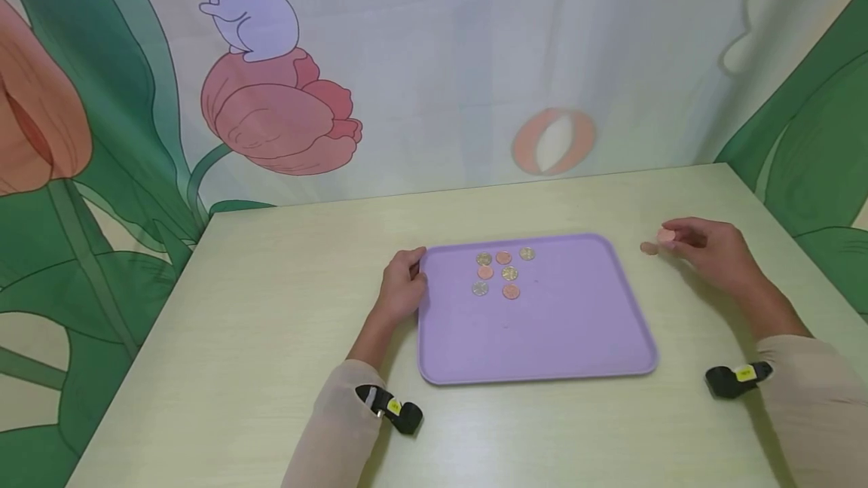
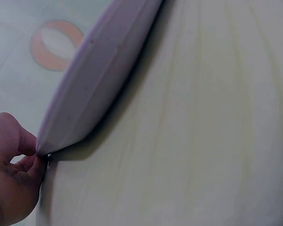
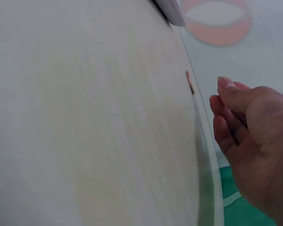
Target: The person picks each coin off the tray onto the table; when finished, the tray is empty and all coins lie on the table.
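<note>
Pinching a copper coin (image 1: 667,235), the right hand (image 1: 708,251) hovers right of the tray (image 1: 542,337); left hand (image 1: 401,288) grips its far-left corner; the tray's long axis runs left-right.

Pale wooden table (image 1: 271,307), cartoon flower backdrop (image 1: 285,111)

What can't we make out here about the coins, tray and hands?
- Coins on tray: head view, too small to read faces.
- Coin at right hand: head view, the fingers partly cover it.
- Tray: left wrist view, only its edge; its contents are hidden.
- Left hand: frame edge crops it.
</note>
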The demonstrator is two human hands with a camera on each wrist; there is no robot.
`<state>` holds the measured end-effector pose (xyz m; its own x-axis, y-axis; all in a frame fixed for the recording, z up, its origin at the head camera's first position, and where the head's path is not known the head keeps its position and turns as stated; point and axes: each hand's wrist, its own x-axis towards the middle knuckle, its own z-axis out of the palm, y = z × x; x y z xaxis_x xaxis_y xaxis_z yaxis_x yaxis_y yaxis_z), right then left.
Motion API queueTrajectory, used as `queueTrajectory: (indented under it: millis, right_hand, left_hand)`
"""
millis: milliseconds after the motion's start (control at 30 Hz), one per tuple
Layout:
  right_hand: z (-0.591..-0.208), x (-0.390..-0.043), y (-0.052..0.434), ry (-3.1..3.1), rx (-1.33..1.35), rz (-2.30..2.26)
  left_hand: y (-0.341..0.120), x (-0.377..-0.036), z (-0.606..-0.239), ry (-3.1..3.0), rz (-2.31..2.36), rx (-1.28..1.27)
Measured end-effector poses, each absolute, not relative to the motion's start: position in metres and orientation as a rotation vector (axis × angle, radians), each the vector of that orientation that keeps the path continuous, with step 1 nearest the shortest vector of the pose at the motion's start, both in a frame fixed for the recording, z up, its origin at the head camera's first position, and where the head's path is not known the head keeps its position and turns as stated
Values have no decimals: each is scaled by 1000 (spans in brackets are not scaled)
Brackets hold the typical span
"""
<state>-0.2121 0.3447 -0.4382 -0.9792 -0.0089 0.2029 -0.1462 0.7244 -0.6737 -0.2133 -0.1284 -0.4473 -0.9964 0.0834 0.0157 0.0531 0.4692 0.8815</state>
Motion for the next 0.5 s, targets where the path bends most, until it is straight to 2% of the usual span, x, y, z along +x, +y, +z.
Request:
queueTrajectory:
  millis: [500]
  right_hand:
    - [-450, -216, 366, -2860, 143, 938]
  left_hand:
    - [-128, -213, -446, 2661, 1599, 128]
